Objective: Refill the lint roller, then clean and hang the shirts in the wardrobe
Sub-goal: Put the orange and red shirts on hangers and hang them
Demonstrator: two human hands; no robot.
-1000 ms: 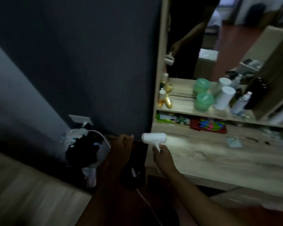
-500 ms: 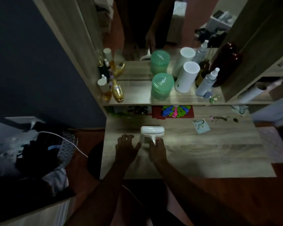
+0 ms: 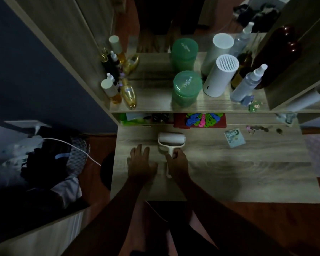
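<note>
A white lint roller (image 3: pixel 171 140) lies on the wooden dressing table (image 3: pixel 248 172), its roll pointing away from me and its handle toward me. My right hand (image 3: pixel 177 166) grips the handle just below the roll. My left hand (image 3: pixel 141 163) rests flat on the tabletop to the left of the roller, fingers spread, holding nothing. No shirts or wardrobe show in this view. A pile of dark and pale clothes (image 3: pixel 50 163) sits on the floor at the left.
On the shelf above stand two green jars (image 3: pixel 186 88), a white cylinder (image 3: pixel 220 76), a spray bottle (image 3: pixel 248 84) and small bottles (image 3: pixel 115 89). A banknote (image 3: pixel 234 138) and small trinkets (image 3: pixel 262 129) lie on the table's right. A white cable (image 3: pixel 72 146) crosses the clothes pile.
The view swung from the dark wall down onto the table. My right hand brought the roller over the table and laid it down; my left hand came to rest flat beside it.
</note>
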